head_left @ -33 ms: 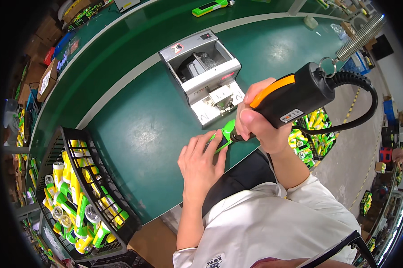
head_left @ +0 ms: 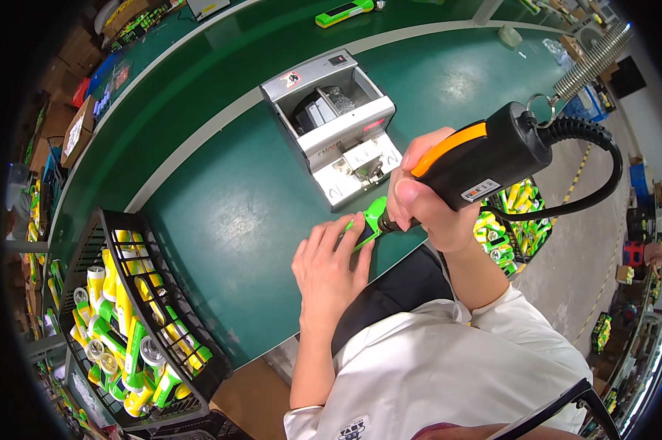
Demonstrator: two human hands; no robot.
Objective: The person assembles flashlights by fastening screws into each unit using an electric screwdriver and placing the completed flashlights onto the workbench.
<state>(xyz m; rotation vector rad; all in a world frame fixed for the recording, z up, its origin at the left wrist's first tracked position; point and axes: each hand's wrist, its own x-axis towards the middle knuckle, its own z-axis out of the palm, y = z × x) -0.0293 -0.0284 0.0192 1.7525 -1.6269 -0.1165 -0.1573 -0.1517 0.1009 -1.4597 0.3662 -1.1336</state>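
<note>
My right hand (head_left: 433, 209) is wrapped around a black electric screwdriver (head_left: 459, 165) with an orange lever. A coil spring (head_left: 593, 60) and a black cable (head_left: 615, 165) are attached to its upper end. The lower end of the screwdriver meets a green and black flashlight (head_left: 375, 216) near the table's front edge. My left hand (head_left: 329, 258) is closed on that flashlight and steadies it against the green table, covering part of it. Just beyond the flashlight stands a grey screw feeder (head_left: 331, 132) with an open-topped bin.
At the left stands a black basket (head_left: 114, 242) full of green, yellow and white flashlights (head_left: 129, 345). More flashlights (head_left: 518, 213) fill crates beyond my right arm. One green flashlight (head_left: 345, 12) lies at the far side, behind the pale strip across the table (head_left: 221, 220).
</note>
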